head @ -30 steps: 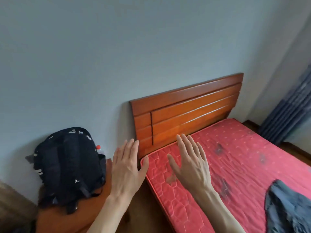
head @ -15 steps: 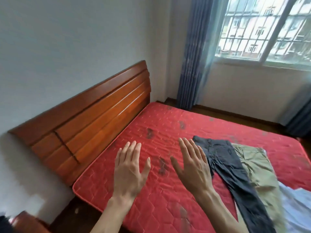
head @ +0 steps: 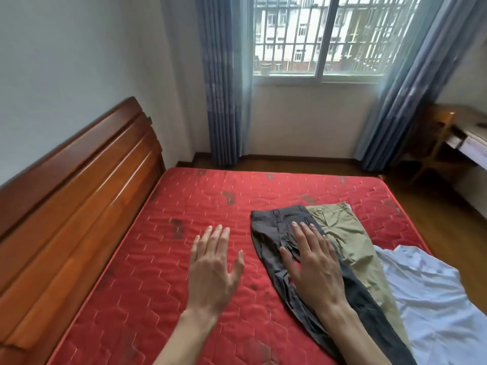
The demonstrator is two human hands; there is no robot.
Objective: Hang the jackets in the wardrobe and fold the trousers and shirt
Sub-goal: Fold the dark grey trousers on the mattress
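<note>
A: Hovering over the bed, both hands were spread flat with straight fingers, and neither grip held anything. The left hand was above bare red mattress. The right hand was over the dark trousers; whether it touched them could not be told.

B: Where were the clothes?

A: Side by side on the bed's right part: dark trousers, then khaki trousers partly under their edge, then a white shirt running out of view. No jackets or wardrobe showed.

B: What could have gone wrong?

A: Probably the overlap. Lifting the dark pair by one spot could have dragged the khaki pair along or bunched the legs, spoiling a neat fold. The shirt lay near the bed's edge, so a careless tug might have slid it off.

B: Anything in the way?

A: Little. A wooden headboard stood to the left, a barred window with blue curtains beyond the bed, and a surface at far right, all well apart from the clothes.
</note>
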